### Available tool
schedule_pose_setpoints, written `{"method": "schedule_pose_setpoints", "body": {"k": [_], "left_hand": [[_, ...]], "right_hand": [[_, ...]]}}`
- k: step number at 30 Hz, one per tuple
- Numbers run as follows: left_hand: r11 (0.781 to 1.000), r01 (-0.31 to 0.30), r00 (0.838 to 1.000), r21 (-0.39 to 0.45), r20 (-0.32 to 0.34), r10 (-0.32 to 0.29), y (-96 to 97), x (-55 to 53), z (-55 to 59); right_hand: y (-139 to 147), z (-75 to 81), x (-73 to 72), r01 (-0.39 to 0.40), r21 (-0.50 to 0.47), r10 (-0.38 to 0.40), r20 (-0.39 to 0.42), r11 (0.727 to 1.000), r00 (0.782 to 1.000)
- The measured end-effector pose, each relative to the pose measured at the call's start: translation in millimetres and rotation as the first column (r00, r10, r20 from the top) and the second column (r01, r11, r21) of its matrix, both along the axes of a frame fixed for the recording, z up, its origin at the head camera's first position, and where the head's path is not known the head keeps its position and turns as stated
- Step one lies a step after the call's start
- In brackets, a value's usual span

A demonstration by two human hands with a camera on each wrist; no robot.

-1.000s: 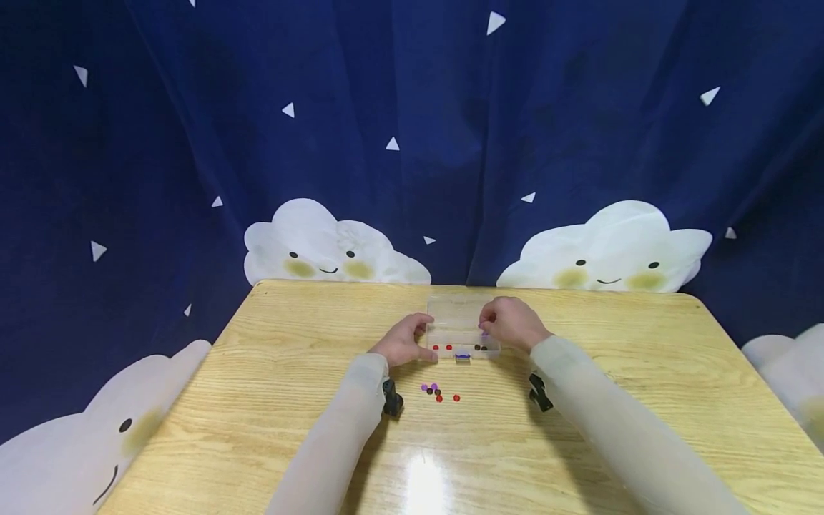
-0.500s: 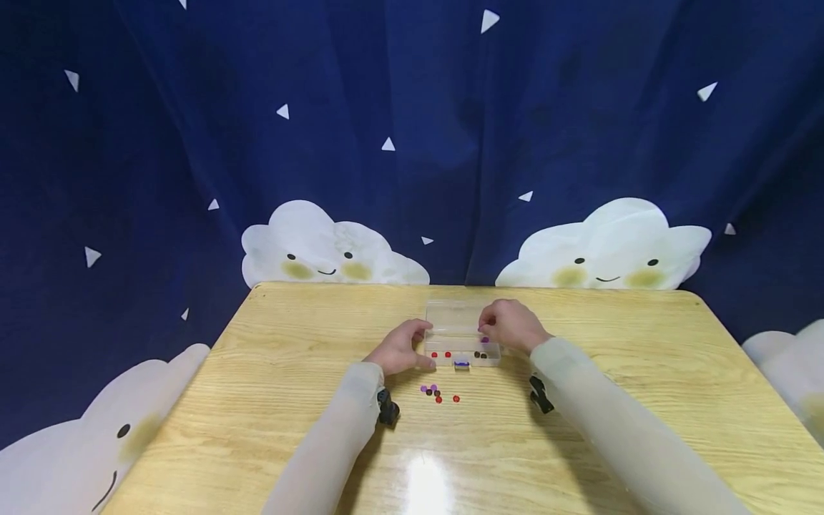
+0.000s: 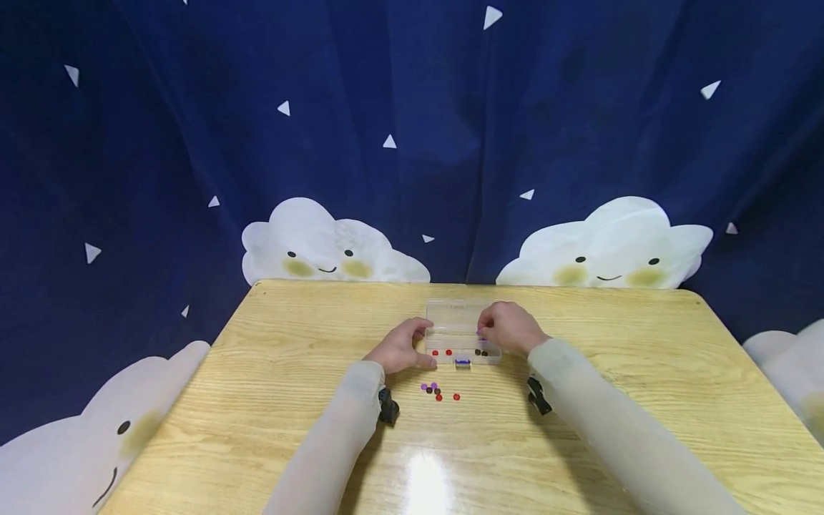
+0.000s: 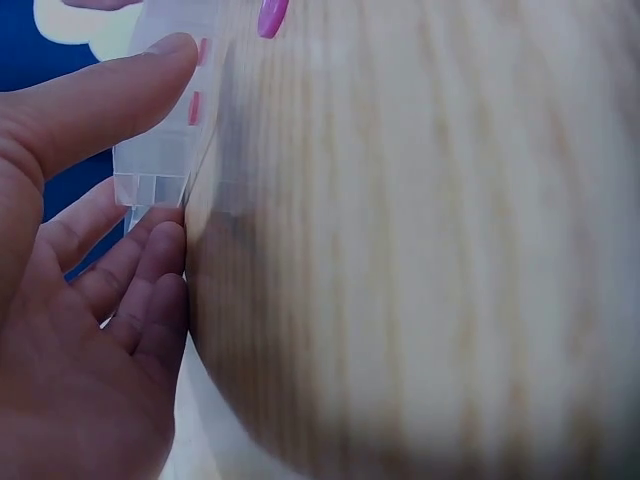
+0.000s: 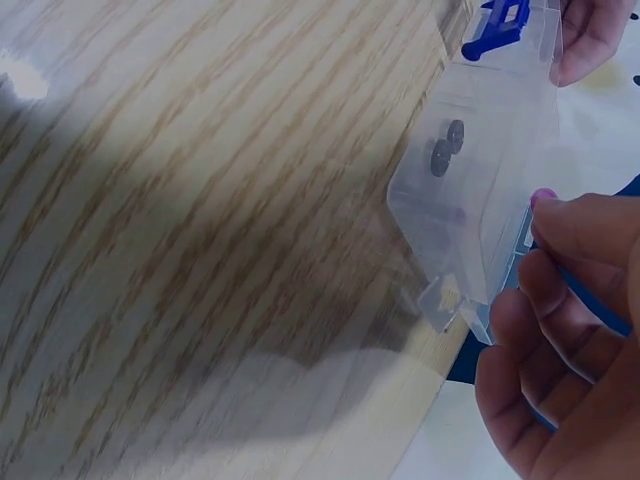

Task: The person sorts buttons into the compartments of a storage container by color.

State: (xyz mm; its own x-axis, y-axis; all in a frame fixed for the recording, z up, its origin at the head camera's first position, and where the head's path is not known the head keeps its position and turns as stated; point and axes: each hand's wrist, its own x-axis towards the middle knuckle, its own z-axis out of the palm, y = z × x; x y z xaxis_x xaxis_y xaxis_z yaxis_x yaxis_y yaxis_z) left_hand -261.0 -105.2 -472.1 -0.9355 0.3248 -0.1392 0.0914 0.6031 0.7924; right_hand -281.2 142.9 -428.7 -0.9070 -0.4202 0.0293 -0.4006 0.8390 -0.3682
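Plastic box [image 3: 464,350] sits slightly lower in mid-frame than a second ago, your left hand [image 3: 397,348] gripping its end, your right hand [image 3: 513,327] pinching a purple bead [image 5: 543,195], seemingly not yet released.

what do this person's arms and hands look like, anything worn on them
The left sleeve and right sleeve are long, plain and off-white. A small black device sits at the left cuff, a second device at the right. The left hand and right hand wear no gloves.
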Motion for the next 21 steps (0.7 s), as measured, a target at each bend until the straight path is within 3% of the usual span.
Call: {"method": "schedule_pose_setpoints", "body": {"k": [9, 21], "left_hand": [[1.000, 0.020, 1.000, 0.007, 0.014, -0.020, -1.2, 1.3, 2.6], [1.000, 0.013, 1.000, 0.003, 0.011, -0.013, -1.0, 2.5, -0.7]], "right_hand": [[-2.7, -1.0, -1.6, 0.030, 0.022, -0.031, 0.050, 0.999, 0.998], [-2.3, -2.9, 4.0, -0.010, 0.009, 0.010, 0.014, 1.000, 1.000]]}}
